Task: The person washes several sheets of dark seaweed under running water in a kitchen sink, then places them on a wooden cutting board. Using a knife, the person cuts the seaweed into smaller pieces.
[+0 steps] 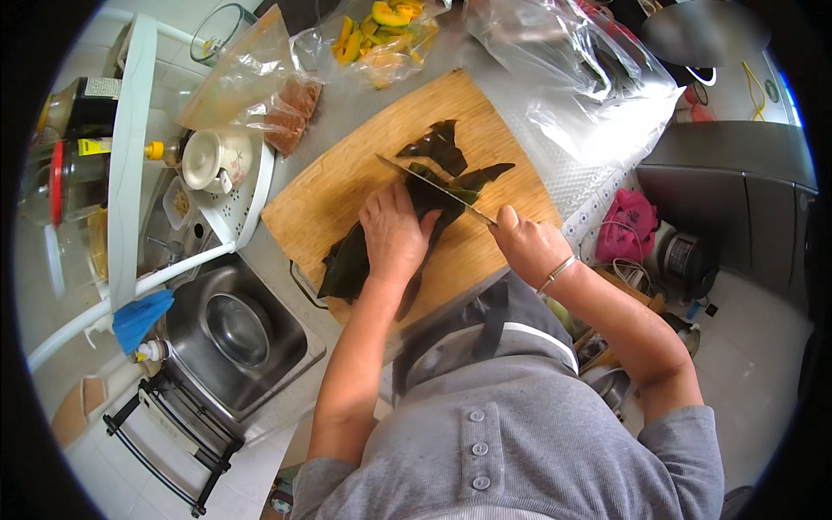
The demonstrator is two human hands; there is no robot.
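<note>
On a wooden cutting board (312, 188) lies a long dark green sheet, seemingly kelp (348, 260). My left hand (395, 234) presses flat on it, fingers towards the blade. The handle of a kitchen knife (442, 189) is in my right hand (530, 244), which wears a bangle. The blade runs diagonally across the dark sheet, just beyond my left fingertips. Cut dark pieces (439, 148) lie past the blade near the board's far side. The handle is mostly hidden by my fingers.
Beyond the board are pumpkin pieces (383, 29) in a plastic bag, a bag with a reddish-brown block (292, 114) and a large clear plastic bag (585, 84). At left stand a sink (286, 364) with a metal bowl (237, 328), a lidded ceramic pot (214, 162) and a rack with jars.
</note>
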